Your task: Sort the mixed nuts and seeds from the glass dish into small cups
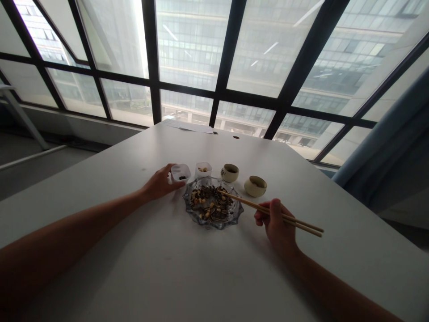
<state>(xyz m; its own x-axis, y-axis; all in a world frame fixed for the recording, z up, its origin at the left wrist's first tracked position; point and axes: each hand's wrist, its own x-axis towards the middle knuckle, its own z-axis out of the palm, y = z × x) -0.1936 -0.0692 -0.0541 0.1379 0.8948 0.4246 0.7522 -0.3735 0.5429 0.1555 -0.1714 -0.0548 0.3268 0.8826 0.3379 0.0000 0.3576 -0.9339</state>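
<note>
My left hand [163, 182] grips a small clear plastic cup [181, 171], with a few dark seeds at its bottom, by its left side. In my right hand [277, 223] is a pair of wooden chopsticks [250, 203], their tips among the sunflower seeds [214, 213] and pale nuts in a scalloped glass bowl [214, 225]. Whether the tips pinch a seed is too small to tell. The glass bowl stands between my hands, just right of the plastic cup.
Behind the bowl stand a second plastic cup [204, 169] with pale nuts, a ceramic cup [229, 173] with dark marks, and another ceramic cup [255, 186] to the right. Papers [189, 126] lie at the white table's [150, 268] far end. A blue curtain [385, 138] hangs at right.
</note>
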